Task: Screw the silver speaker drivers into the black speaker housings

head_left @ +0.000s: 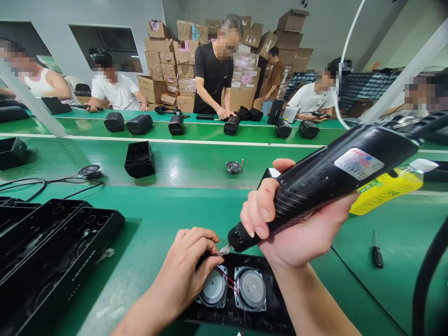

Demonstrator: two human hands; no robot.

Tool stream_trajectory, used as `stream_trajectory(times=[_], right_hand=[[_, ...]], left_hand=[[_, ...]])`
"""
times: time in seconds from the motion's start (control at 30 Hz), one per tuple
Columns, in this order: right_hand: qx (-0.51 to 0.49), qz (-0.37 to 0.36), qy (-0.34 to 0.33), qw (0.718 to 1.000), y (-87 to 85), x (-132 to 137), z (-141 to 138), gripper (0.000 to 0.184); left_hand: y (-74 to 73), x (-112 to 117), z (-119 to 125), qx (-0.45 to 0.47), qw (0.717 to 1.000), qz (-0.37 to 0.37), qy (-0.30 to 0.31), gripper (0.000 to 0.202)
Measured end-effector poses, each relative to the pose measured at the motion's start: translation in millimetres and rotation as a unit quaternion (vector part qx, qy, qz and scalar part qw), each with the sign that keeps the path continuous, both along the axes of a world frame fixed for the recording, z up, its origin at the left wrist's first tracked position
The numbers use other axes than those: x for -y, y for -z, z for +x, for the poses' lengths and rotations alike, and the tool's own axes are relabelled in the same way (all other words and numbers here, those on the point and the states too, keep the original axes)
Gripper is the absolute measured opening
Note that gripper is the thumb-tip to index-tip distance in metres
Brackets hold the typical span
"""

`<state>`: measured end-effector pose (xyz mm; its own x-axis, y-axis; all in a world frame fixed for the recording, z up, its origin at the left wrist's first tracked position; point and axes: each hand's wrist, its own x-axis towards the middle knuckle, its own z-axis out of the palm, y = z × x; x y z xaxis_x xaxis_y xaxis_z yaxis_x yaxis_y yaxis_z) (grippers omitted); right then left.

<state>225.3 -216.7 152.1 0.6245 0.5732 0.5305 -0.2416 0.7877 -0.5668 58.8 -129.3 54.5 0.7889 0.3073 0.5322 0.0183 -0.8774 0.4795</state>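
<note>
My right hand (pixel 301 233) is wrapped around a black electric screwdriver (pixel 325 172) with a white label, its nose slanting down to the left. Thumb and fingers of my left hand (pixel 191 261) are pinched together just by the tool's tip. A small translucent, whitish piece (pixel 224 251) shows between those fingertips and the tip; what exactly it is I cannot make out. Below both hands lies a black speaker panel (pixel 276 298) carrying two round silver-backed speakers, a left one (pixel 213 288) and a right one (pixel 251 289), with thin red and dark wires across them.
Long black housings (pixel 105 224) stand at the left. A small screwdriver (pixel 377 256) and a yellow-filled bottle (pixel 388 189) are at the right. Beyond, a conveyor belt (pixel 189 161) bears a black box (pixel 139 159) and a loose speaker (pixel 233 167). Several co-workers work across it.
</note>
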Motion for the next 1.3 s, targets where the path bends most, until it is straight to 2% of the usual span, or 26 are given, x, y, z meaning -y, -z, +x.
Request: stream_trajectory(times=[0.23, 0.4, 0.87, 1.07, 1.3], right_hand=[[-0.017, 0.004, -0.035, 0.999, 0.5, 0.3, -1.5, 0.059], [-0.024, 0.037, -0.055, 0.998, 0.8, -0.4, 0.3, 0.058], [-0.012, 0.064, -0.030, 0.997, 1.4, -7.1, -2.3, 0.065], [-0.016, 0.070, -0.039, 0.997, 4.9, -7.6, -2.0, 0.067], [-0.028, 0.063, -0.056, 0.996, 6.0, -4.5, -0.1, 0.062]], left_hand=[[-0.2, -0.1, 0.2, -0.011, 1.000, -0.002, 0.010, 0.010], [1.0, -0.7, 1.2, -0.009, 1.000, -0.008, 0.024, 0.009], [-0.5, -4.3, -0.1, -0.011, 0.999, -0.032, 0.021, 0.018], [0.0, -4.6, -0.6, -0.009, 0.999, -0.041, 0.019, 0.021], [-0.9, -3.6, -0.8, -0.015, 0.998, -0.056, 0.026, 0.025]])
